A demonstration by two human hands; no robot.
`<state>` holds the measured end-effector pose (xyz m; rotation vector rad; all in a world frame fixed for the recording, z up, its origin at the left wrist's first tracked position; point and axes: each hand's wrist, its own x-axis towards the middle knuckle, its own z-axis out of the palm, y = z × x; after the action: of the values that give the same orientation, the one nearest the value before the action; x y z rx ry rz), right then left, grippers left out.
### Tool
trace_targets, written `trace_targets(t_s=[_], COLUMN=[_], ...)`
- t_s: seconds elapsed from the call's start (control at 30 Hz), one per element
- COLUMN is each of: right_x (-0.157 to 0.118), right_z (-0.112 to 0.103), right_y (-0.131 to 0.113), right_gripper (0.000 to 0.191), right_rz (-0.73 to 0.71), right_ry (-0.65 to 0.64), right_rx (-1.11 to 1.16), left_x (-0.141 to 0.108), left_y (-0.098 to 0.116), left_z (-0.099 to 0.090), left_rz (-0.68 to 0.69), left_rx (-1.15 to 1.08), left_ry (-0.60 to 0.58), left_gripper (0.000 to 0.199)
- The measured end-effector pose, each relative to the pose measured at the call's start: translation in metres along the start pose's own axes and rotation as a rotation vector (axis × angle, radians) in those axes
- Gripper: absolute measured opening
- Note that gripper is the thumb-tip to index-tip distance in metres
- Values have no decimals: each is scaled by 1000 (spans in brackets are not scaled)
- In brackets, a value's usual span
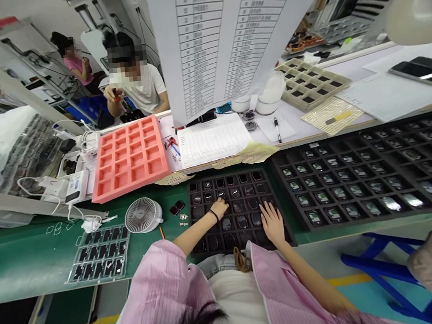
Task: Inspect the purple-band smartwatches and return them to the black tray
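- I have the black compartment tray [197, 213] directly in front of the wearer, flat on the green table [43, 263], with dark rounded pieces [242, 221] in many of its compartments.
- I see the left hand [220, 208] over the middle of that tray, fingers curled down; I cannot tell whether they pinch a piece.
- I see the right hand [273, 222] laid along the tray's right side, palm down, fingers extended and slightly spread, pinching nothing.
- Just left of the tray I make out two loose dark pieces [177, 207], then a white fan [141, 215] and, farther left, a clear tray [71, 273] of black parts.
- Right of the tray I have a larger black tray [374, 218] holding green boards.
- Beyond the tray I see a printed sheet [214, 139]; a pink tray [129, 157] sits beyond it to the left, a pen [277, 129] to the right.
- Well beyond the tray, a person in a white shirt [149, 89] sits.
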<state>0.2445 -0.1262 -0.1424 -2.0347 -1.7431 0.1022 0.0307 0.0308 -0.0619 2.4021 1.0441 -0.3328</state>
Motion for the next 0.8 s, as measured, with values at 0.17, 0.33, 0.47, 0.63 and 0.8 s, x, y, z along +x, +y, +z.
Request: trace_targets(t_s=[0.17,0.33,0.47,0.63,0.8], right_x=[2,2,2,3,7], right_z=[3,3,1,-2,-8], right_y=[3,3,2,3,-4], right_gripper=[50,48,47,45,43], right_rz=[0,-1,-2,5,91], right_ry=[32,49,48,36,40], right_rx=[29,36,36,65,272], left_x=[-9,3,25,35,22], left_y=[-1,8,37,57,42], left_z=[-1,-11,-6,2,-8], left_rz=[-33,-66,-91,-167,-235], left_rx=[-23,-114,-220,-431,-815], left_ry=[6,49,73,74,109], left_gripper=[36,40,37,35,31])
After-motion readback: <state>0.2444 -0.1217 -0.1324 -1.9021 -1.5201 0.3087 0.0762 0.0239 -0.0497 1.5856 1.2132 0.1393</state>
